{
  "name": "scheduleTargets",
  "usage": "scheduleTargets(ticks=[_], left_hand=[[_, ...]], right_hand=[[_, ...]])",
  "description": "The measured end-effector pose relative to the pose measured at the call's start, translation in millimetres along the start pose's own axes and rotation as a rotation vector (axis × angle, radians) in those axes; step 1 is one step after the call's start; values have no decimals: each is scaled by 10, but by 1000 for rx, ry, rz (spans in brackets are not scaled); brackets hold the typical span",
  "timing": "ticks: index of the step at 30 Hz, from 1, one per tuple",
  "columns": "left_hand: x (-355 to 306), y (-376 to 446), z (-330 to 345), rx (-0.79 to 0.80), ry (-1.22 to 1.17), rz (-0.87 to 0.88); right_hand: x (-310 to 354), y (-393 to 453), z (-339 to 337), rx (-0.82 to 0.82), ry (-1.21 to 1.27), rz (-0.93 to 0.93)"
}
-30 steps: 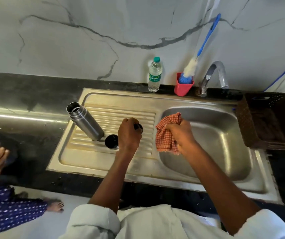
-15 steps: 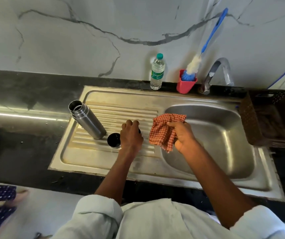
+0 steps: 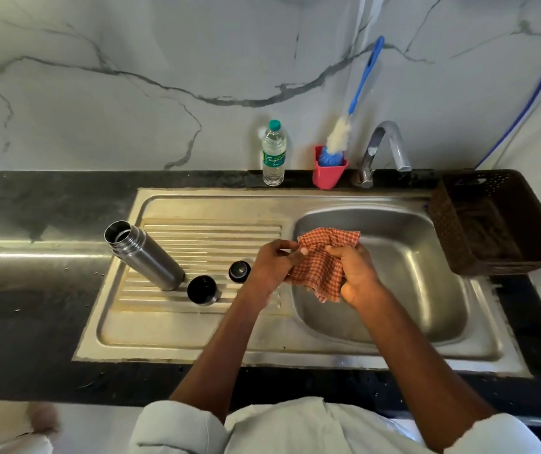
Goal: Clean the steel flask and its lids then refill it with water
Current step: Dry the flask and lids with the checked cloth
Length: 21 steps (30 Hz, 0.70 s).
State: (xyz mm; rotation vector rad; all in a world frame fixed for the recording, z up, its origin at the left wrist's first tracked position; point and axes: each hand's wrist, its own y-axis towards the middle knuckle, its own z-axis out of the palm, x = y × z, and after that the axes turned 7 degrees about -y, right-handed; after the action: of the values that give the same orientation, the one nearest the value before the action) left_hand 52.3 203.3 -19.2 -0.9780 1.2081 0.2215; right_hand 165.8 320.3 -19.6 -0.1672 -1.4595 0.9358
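Moved: Left hand (image 3: 270,263) is now holding the cloth (image 3: 323,260); a moment ago it was down on the small black lid (image 3: 239,271), and now that lid is sitting alone.
Left hand: it is pinching the top left edge of the red checked cloth with thumb and fingers.
Right hand (image 3: 356,273): it is gripping the right side of the cloth, fingers curled round it.
Cloth: it is hanging bunched between the two hands, over the left edge of the sink bowl (image 3: 426,290).
Steel flask (image 3: 144,255): it is standing open on the ribbed drain board (image 3: 210,237), well to the left of the left hand, with nothing touching it.
Black cup lid (image 3: 202,289): it is sitting just beside the bottom of the flask, between the flask and the left wrist.
Small black lid: it is sitting right next to the left hand, on its left side.
Water bottle (image 3: 274,154): it is standing far behind the hands, by the wall.
Red cup (image 3: 329,172): it is standing behind the right hand, holding a blue brush (image 3: 360,90).
Tap (image 3: 383,149): it is sticking up behind the right hand, past the bowl.
Brown basket (image 3: 498,224): it is sitting off to the right of the right hand.
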Motion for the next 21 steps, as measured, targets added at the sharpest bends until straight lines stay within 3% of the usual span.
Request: scheduleTargets(ticks=[2, 5, 10, 17, 21], left_hand=[[-36, 2, 52, -7, -157, -7], [-98, 65, 135, -26, -274, 34], [-220, 144, 224, -19, -268, 106], [-255, 228, 364, 215, 154, 407], [-188, 262, 446, 49, 200, 551]], right_hand=[[44, 1, -26, 39, -120, -91], [76, -38, -47, 226, -217, -130], [155, -5, -159, 417, -55, 34], [220, 125, -377, 304, 102, 83], [215, 92, -410, 222, 76, 81]])
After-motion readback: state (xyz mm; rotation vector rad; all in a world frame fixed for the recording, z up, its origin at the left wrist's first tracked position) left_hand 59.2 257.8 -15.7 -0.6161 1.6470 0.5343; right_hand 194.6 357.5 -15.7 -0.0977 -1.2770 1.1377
